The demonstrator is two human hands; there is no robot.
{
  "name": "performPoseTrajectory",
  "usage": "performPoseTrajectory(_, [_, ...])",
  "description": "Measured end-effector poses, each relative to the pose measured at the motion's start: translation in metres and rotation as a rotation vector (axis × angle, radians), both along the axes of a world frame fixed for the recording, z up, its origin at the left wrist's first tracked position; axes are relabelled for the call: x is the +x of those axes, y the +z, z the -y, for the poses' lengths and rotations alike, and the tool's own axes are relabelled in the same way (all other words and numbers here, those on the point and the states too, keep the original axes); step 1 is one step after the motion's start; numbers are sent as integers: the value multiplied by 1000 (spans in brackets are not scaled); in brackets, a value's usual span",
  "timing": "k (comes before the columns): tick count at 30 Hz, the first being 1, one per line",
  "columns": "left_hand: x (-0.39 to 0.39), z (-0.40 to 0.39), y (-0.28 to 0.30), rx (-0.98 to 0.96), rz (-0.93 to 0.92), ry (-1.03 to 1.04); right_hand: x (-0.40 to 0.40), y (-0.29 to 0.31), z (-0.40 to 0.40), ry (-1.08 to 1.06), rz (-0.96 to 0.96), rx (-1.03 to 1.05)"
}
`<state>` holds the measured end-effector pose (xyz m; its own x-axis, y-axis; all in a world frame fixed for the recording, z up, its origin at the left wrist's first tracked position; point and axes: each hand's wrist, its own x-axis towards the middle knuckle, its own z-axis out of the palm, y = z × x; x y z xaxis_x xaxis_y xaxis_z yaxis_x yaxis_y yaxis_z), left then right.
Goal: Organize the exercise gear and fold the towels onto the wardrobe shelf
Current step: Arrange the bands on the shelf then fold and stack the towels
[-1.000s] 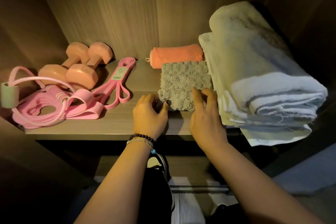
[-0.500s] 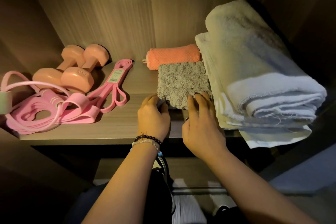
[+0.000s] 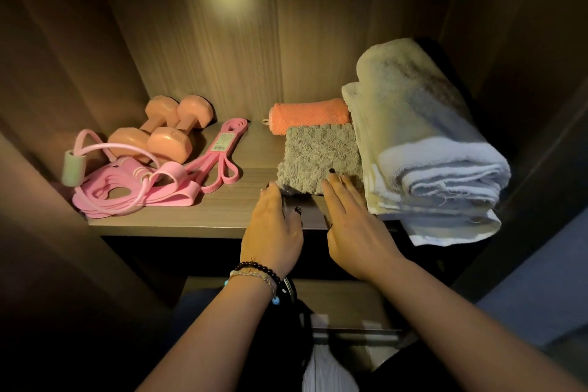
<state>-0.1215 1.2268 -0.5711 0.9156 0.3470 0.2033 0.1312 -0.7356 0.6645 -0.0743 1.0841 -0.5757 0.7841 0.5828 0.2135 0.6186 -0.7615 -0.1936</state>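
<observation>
both hands, left hand [image 3: 273, 226] and right hand [image 3: 353, 219], have flattened and eased off the grey towel [image 3: 319, 159], fingers straight, so it looks placed.

Nothing legible anywhere. A paper label [image 3: 223, 142] with a barcode on the pink band [image 3: 219, 165], print too small to read. Faint raised marks on the near end of one dumbbell [image 3: 171, 142], too blurred to make out.

Band label [image 3: 223, 142] print too small
</observation>
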Motion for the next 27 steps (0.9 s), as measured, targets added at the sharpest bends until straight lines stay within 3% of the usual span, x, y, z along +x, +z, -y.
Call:
performPoseTrajectory(5, [-42,-5,24,122,10,-61,-35,36,14,114,80,-87])
performPoseTrajectory(13, [-113,-12,70,276,26,-155,-86,83,38,103,115,-137])
performPoseTrajectory(27, [-156,45,132,435,133,-333,-165,142,119,3,176,24])
